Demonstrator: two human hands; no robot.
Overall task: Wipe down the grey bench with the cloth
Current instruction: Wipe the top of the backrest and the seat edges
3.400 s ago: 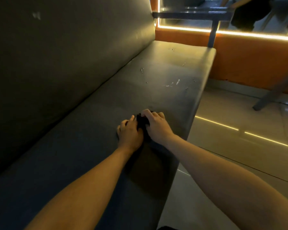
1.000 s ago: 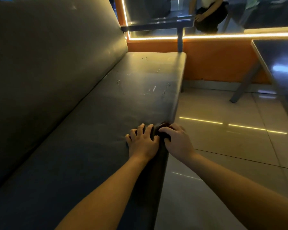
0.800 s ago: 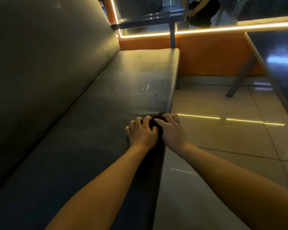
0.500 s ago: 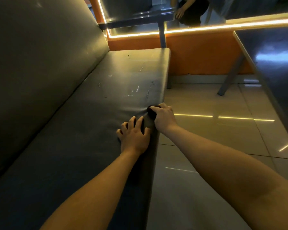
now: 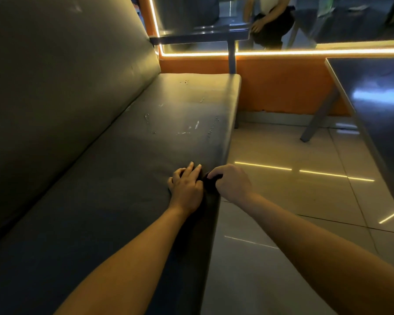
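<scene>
The grey bench (image 5: 127,169) runs from the lower left toward the far wall, with pale scuff marks on its seat further along. A small dark cloth (image 5: 209,181) sits on the seat's front edge, mostly hidden between my hands. My right hand (image 5: 231,184) grips the cloth with curled fingers at the bench's edge. My left hand (image 5: 187,187) rests on the seat just left of the cloth, fingers fairly straight and pressing the upholstery.
A dark table (image 5: 378,105) with a slanted metal leg (image 5: 319,117) stands to the right over the tiled floor (image 5: 293,201). An orange wall (image 5: 282,92) with a light strip closes the far end. A mirror above it reflects a crouching person (image 5: 271,26).
My right hand has pulled the cloth back along the front edge toward me, close beside my left hand. Its fingers are curled tighter round the cloth. The view has shifted.
</scene>
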